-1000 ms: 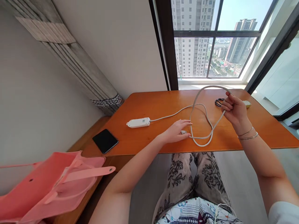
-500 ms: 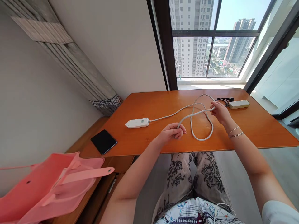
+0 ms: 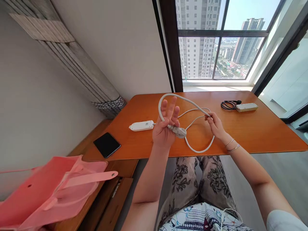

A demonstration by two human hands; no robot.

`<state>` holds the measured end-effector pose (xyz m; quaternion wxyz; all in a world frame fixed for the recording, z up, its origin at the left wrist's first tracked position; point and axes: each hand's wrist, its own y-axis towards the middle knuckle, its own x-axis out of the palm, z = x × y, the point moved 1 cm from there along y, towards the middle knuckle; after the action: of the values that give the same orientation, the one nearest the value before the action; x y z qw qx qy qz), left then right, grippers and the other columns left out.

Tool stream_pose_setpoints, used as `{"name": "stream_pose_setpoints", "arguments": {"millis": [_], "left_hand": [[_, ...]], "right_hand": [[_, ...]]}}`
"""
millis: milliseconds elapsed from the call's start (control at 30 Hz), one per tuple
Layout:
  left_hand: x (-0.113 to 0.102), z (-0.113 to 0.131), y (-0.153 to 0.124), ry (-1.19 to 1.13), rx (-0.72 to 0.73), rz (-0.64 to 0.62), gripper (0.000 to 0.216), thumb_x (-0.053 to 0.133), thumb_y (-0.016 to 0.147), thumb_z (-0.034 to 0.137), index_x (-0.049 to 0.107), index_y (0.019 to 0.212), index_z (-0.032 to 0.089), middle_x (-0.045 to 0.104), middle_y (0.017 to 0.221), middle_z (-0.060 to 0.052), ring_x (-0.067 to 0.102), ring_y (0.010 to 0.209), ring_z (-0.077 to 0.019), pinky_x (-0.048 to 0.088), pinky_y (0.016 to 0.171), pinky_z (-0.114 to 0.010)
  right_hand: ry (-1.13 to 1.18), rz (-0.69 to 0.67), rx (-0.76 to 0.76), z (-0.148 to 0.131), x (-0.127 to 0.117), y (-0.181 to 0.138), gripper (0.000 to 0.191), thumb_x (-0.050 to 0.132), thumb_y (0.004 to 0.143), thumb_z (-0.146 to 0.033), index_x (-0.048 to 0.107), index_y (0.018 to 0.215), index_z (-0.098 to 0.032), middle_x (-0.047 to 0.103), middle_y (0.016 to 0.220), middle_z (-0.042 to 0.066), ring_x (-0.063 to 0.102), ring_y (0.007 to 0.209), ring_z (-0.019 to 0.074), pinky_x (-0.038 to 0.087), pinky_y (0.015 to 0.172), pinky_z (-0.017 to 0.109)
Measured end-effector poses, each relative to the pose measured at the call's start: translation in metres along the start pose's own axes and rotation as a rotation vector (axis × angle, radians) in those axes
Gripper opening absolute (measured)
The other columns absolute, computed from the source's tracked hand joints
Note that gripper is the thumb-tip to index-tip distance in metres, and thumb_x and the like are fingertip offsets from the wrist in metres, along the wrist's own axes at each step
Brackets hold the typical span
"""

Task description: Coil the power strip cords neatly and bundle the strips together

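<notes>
The left hand (image 3: 164, 134) was turned palm up, its thumb laid over the thick white cord (image 3: 178, 95) and pinning it just behind the plug (image 3: 180, 132), while the other fingers stood spread and apart. The plug stuck out past the palm, pointing toward the right. The right hand (image 3: 216, 125) had thumb and fingers closed together on the same cord, which arched above the tabletop between the two hands. A further loop hung below them, its lowest bend near the front edge of the table (image 3: 269, 136).

To the left, the white power strip (image 3: 141, 125) lay flat, well inside the edges, its cord passing behind the left hand. A phone (image 3: 107, 145) sat close to the table's left edge. On the right, near the back, a cream power strip (image 3: 247, 107) lay beside a coiled black cord (image 3: 228, 105); a broad stretch of wood ran from there to the right-hand edge. The window (image 3: 221, 57) stood beyond the back edge, and the person's legs (image 3: 198, 183) were below the front one.

At the lower left was a pink bag (image 3: 45, 192), its strap (image 3: 91, 179) reaching toward the table; what it held could not be made out.
</notes>
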<state>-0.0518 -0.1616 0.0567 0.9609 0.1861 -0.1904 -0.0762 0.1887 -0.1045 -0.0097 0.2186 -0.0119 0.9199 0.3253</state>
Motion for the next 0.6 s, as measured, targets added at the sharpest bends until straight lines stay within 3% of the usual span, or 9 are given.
{"name": "stream_pose_setpoints", "arguments": {"millis": [67, 133, 267, 367, 433, 500, 600], "left_hand": [[0.007, 0.000, -0.001, 0.020, 0.008, -0.053, 0.057, 0.056, 0.089, 0.042, 0.045, 0.144, 0.050, 0.050, 0.155, -0.001, 0.064, 0.127, -0.0253, 0.061, 0.080, -0.035], [0.014, -0.004, -0.003, 0.031, -0.001, -0.136, 0.067, 0.061, 0.086, 0.039, 0.040, 0.148, 0.051, 0.049, 0.157, -0.001, 0.062, 0.131, -0.0284, 0.062, 0.085, -0.040], [0.018, -0.020, -0.002, 0.172, 0.083, -0.298, 0.075, 0.060, 0.090, 0.035, 0.027, 0.156, 0.044, 0.042, 0.163, -0.006, 0.056, 0.139, -0.0302, 0.056, 0.104, -0.051], [0.014, -0.034, 0.003, 0.481, 0.244, -0.408, 0.070, 0.050, 0.094, 0.025, 0.025, 0.159, 0.035, 0.036, 0.167, -0.009, 0.041, 0.151, -0.0270, 0.036, 0.124, -0.054], [0.012, -0.043, 0.006, 0.749, 0.315, -0.487, 0.070, 0.045, 0.092, 0.015, 0.028, 0.159, 0.027, 0.037, 0.165, -0.011, 0.035, 0.153, -0.0259, 0.029, 0.127, -0.054], [0.011, -0.049, 0.009, 0.991, 0.350, -0.542, 0.070, 0.043, 0.089, 0.010, 0.033, 0.157, 0.021, 0.045, 0.159, -0.014, 0.041, 0.149, -0.0277, 0.032, 0.125, -0.055], [0.013, -0.051, 0.012, 1.285, 0.332, -0.527, 0.064, 0.044, 0.088, 0.011, 0.041, 0.152, 0.017, 0.062, 0.140, -0.017, 0.057, 0.133, -0.0320, 0.042, 0.114, -0.055]], "right_hand": [[-0.034, 0.081, 0.001, -0.008, 0.004, 0.000, 0.046, 0.035, 0.103, -0.059, 0.065, 0.107, -0.024, 0.069, 0.096, 0.008, 0.064, 0.090, 0.0235, 0.052, 0.085, 0.039], [-0.095, 0.102, -0.032, -0.019, 0.006, 0.002, 0.041, 0.035, 0.105, -0.052, 0.066, 0.111, -0.025, 0.069, 0.097, 0.009, 0.064, 0.092, 0.0245, 0.052, 0.084, 0.039], [-0.304, -0.126, -0.080, -0.047, 0.010, 0.001, 0.035, 0.037, 0.106, -0.039, 0.066, 0.123, -0.026, 0.068, 0.094, 0.008, 0.065, 0.085, 0.0234, 0.051, 0.076, 0.035], [-0.512, -0.325, -0.063, -0.063, 0.014, -0.003, 0.037, 0.041, 0.105, -0.033, 0.062, 0.134, -0.022, 0.068, 0.097, 0.010, 0.066, 0.077, 0.0226, 0.046, 0.065, 0.031], [-0.567, -0.397, -0.054, -0.069, 0.016, -0.005, 0.035, 0.046, 0.102, -0.028, 0.061, 0.132, -0.020, 0.068, 0.102, 0.013, 0.067, 0.078, 0.0235, 0.045, 0.062, 0.031], [-0.519, -0.402, -0.047, -0.071, 0.018, -0.006, 0.024, 0.051, 0.097, -0.022, 0.064, 0.117, -0.019, 0.069, 0.104, 0.013, 0.068, 0.081, 0.0241, 0.046, 0.064, 0.031], [-0.291, -0.320, 0.031, -0.067, 0.018, -0.008, 0.016, 0.057, 0.088, -0.015, 0.057, 0.103, -0.022, 0.071, 0.096, 0.008, 0.066, 0.073, 0.0198, 0.049, 0.065, 0.031]]}}
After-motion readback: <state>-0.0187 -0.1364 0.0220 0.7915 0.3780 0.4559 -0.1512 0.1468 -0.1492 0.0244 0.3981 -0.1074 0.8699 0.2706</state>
